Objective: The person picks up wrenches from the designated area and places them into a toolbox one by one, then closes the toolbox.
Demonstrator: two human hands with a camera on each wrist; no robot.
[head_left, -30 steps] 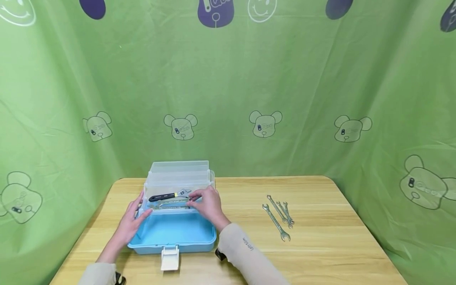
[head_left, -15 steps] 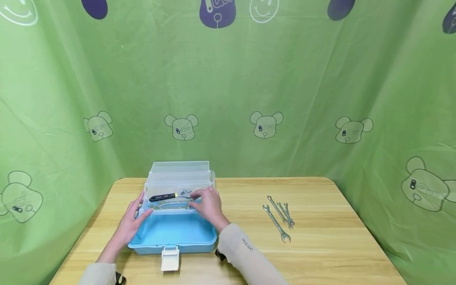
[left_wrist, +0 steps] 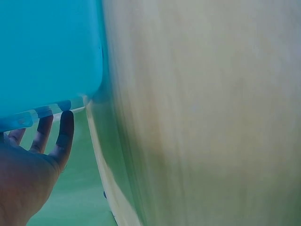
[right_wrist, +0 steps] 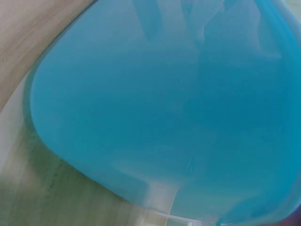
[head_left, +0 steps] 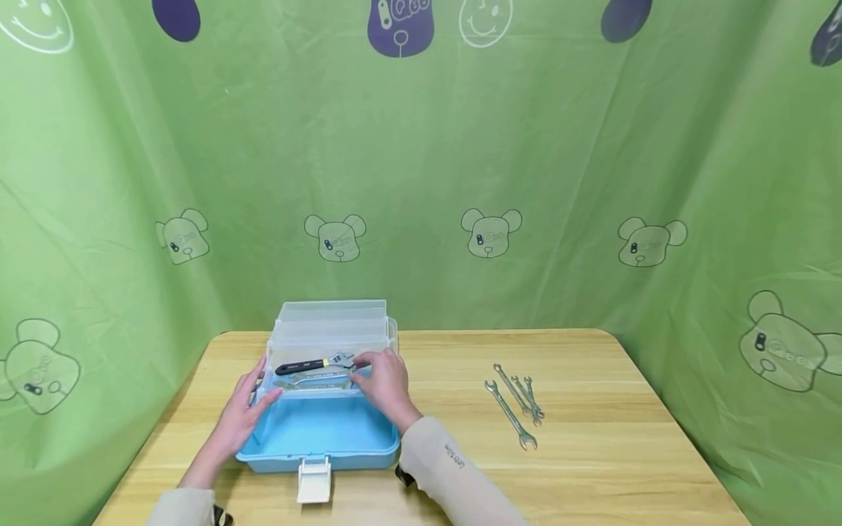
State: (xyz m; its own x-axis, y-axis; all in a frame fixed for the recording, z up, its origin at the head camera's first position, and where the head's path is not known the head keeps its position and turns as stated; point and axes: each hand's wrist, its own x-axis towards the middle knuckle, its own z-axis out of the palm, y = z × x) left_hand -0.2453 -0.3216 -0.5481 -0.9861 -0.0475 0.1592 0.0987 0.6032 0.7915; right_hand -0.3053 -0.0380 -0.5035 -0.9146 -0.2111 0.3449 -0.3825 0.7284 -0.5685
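A blue toolbox (head_left: 322,431) stands open on the table, its hinged clear tray (head_left: 270,394) raised above the back half. An adjustable wrench (head_left: 302,367) with a black handle lies in the tray, with silver open-end wrenches (head_left: 316,379) in front of it. My right hand (head_left: 384,383) reaches in at the tray's right end and pinches one wrench's end between thumb and index finger. At the left, my left hand (head_left: 238,413) rests spread against the tray's corner, thumb at the front edge; in the left wrist view its fingers (left_wrist: 66,132) touch the side from outside.
Several silver wrenches (head_left: 509,413) lie on the wooden table (head_left: 592,453) to the right of the box. A white latch (head_left: 314,481) hangs at the box's front. Clear upper panels (head_left: 333,321) stand behind the tray. A green curtain (head_left: 421,146) surrounds the table.
Both hands stay almost where they were. The view shifts slightly, and the right hand's fingers shift only a little at the wrench's end.
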